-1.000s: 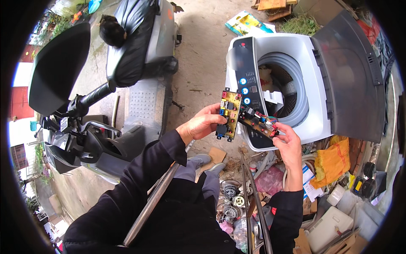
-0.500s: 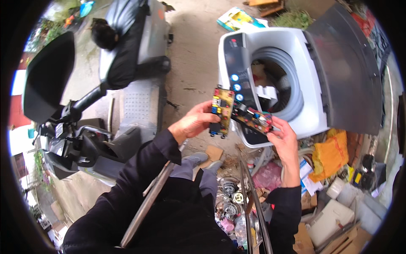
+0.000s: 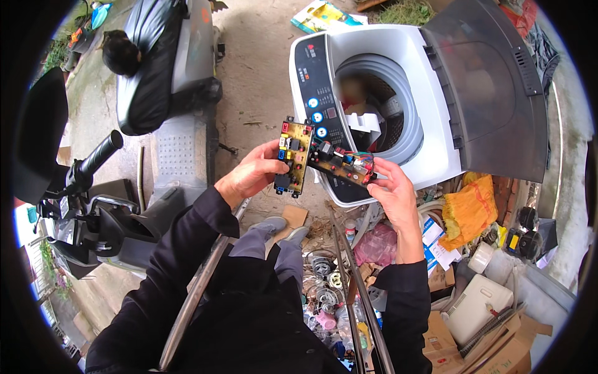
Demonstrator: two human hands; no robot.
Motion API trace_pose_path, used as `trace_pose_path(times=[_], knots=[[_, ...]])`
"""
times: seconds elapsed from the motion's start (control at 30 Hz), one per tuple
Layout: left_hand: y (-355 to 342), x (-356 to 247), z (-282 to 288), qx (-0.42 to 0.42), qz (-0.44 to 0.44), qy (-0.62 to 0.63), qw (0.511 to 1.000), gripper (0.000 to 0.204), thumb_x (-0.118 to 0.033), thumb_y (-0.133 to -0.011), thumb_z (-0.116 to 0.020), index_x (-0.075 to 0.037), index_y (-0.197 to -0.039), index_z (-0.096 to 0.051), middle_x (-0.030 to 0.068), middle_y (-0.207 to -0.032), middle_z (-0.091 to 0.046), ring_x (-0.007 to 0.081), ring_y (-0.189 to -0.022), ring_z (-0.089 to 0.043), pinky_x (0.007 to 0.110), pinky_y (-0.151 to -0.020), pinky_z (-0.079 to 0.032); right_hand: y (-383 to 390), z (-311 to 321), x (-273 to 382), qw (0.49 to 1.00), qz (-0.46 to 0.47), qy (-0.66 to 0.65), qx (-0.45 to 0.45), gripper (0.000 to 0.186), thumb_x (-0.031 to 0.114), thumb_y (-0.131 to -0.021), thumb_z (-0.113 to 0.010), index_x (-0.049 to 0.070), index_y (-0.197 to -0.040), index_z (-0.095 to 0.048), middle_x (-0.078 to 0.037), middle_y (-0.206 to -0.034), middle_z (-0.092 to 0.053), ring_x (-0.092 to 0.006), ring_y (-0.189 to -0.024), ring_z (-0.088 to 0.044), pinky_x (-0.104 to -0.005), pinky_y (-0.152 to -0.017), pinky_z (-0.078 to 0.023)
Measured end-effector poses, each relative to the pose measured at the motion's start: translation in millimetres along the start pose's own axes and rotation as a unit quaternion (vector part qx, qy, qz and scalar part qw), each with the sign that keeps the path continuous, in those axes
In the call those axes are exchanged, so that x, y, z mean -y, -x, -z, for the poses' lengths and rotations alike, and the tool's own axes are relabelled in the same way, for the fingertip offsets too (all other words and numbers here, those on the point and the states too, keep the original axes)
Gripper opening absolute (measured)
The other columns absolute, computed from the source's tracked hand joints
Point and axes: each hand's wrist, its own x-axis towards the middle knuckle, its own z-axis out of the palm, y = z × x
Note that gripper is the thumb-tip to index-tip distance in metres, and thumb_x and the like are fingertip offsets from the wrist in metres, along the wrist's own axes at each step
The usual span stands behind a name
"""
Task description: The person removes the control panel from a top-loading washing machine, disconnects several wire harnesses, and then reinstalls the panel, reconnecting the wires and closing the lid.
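Note:
My left hand point(image 3: 252, 171) is closed on a yellowish circuit board point(image 3: 294, 154) with colored connectors, held lengthwise front to back with the thumb on it. My right hand point(image 3: 392, 193) grips the outer end of a second circuit board point(image 3: 336, 163), which has dark components and colored wires and angles down from the first. Both boards are over the front corner of an open white top-loading washing machine point(image 3: 430, 118), near its dark control panel point(image 3: 311, 75). A white plastic piece point(image 3: 364, 124) lies inside the tub opening, and the machine's dark lid point(image 3: 483, 87) stands raised at the right.
A scooter point(image 3: 174, 156) with a black seat and dark bundle stands at left. Steel bars point(image 3: 193, 299) run beside my body. Below and right lie piled scrap parts point(image 3: 324, 280), an orange sack point(image 3: 467, 212), a pink bag point(image 3: 377, 240), cardboard point(image 3: 507, 343) and a beige plastic casing point(image 3: 479, 308).
The whole view has shifted, so the washing machine and scooter appear farther left and slightly higher. Both hands still hold the two boards, in much the same arrangement.

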Motion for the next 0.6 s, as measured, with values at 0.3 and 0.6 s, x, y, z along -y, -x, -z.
trace_pose_path(times=[0.3,0.6], knots=[[10.9,-9.9,-3.0,0.011,0.04,-0.031,0.999,0.063,0.001,-0.077,-0.064,0.002,-0.139,-0.053,0.005,-0.118,-0.068,0.0157,-0.109,-0.064,0.033,-0.101,-0.05,-6.1,6.3,3.7,0.998,0.021,0.059,0.018,0.059,-0.005,-0.081,-0.068,0.002,-0.139,-0.057,-0.016,-0.13,-0.065,-0.0176,-0.102,-0.067,-0.0307,-0.085,-0.056],[28.3,-8.7,-1.5,0.14,0.145,-0.115,0.973,0.065,0.007,-0.081,-0.068,0.001,-0.144,-0.052,0.0022,-0.125,-0.066,0.0121,-0.115,-0.06,0.031,-0.101,-0.05,-11.8,-1.8,-2.5,0.994,0.023,0.105,0.001,0.049,-0.003,-0.084,-0.071,0.002,-0.131,-0.064,-0.005,-0.115,-0.071,-0.0142,-0.091,-0.066,-0.0282,-0.082,-0.055]])
